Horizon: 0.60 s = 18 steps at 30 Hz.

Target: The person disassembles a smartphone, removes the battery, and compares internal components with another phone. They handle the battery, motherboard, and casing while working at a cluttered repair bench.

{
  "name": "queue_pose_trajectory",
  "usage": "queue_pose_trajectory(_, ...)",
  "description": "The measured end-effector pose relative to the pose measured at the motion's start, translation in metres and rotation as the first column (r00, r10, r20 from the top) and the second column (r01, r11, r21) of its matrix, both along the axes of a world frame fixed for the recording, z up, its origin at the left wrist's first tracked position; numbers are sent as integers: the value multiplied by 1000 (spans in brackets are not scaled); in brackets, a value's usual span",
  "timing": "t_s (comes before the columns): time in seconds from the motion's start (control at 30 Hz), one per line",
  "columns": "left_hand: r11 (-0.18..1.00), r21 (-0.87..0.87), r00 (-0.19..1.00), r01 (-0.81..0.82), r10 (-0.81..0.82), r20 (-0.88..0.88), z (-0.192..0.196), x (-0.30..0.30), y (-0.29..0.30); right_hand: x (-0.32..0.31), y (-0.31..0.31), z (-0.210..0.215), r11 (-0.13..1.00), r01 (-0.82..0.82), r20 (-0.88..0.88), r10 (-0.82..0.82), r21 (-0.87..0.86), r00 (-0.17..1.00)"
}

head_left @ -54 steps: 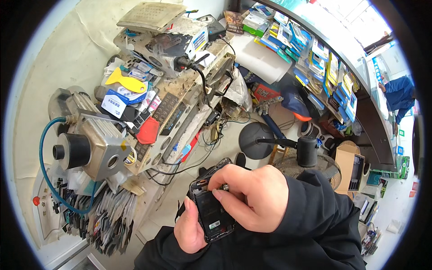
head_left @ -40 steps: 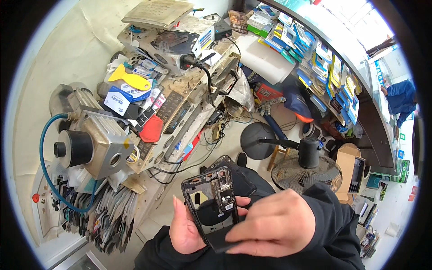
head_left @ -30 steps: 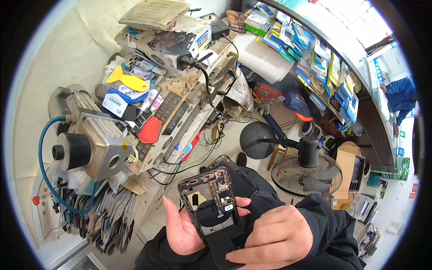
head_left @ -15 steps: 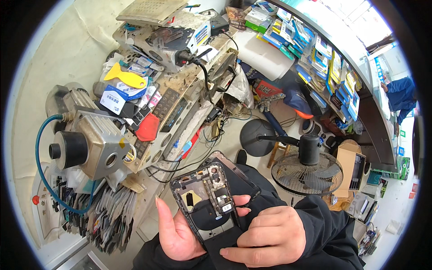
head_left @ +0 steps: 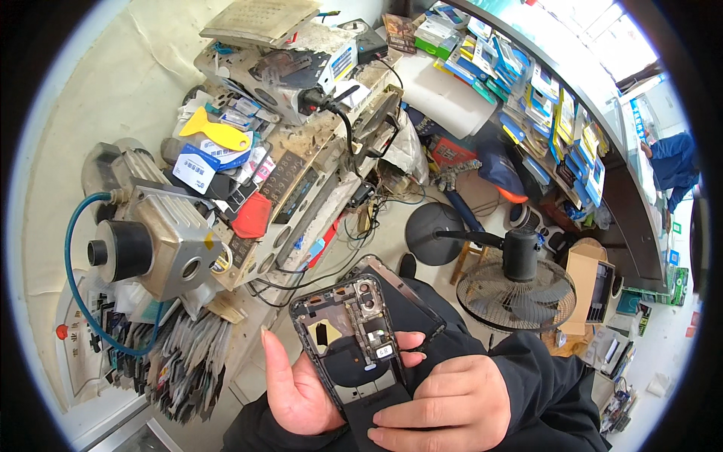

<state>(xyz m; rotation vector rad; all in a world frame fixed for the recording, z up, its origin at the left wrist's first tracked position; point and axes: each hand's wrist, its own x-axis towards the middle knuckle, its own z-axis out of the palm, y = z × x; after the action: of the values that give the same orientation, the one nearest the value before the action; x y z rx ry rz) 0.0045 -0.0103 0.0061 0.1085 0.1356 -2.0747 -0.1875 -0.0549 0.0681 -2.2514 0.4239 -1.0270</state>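
Observation:
An opened smartphone (head_left: 348,348), back cover off, lies tilted in my left hand (head_left: 300,392). Its camera block, circuit board and a round black pad show. My left palm lies beneath it, thumb stretched up beside its left edge, fingertips wrapped round the right edge. My right hand (head_left: 452,403) is closed at the phone's lower end, thumb and fingers pinching a flat black piece (head_left: 367,416) that covers that end. Whether this piece is fixed to the phone I cannot tell. Behind the phone, a dark rectangular panel with a frame (head_left: 407,295) rests on my dark-clothed lap.
A cluttered workbench (head_left: 301,181) stands at the left, with a metal machine (head_left: 162,241) and a yellow scraper (head_left: 215,131) on it. Below hang several packed pouches (head_left: 181,369). A standing fan (head_left: 520,290) is at the right, near shelves of boxes (head_left: 557,120). Cables cross the floor.
The whole view has shifted slightly right and down. Both hands keep their hold on the phone and the black piece, with hardly any other movement.

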Motion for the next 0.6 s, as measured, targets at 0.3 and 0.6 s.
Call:
queue_pose_trajectory(0.3,1000,17,1000,16,-16,-16,2,0,-1,2,2,-8,997,31,71,-26,-73,997)
queue_pose_trajectory(0.6,999,18,995,37,-35,-91,0,-1,-4,-1,1,-2,1000,-1,30,2,-31,1000)
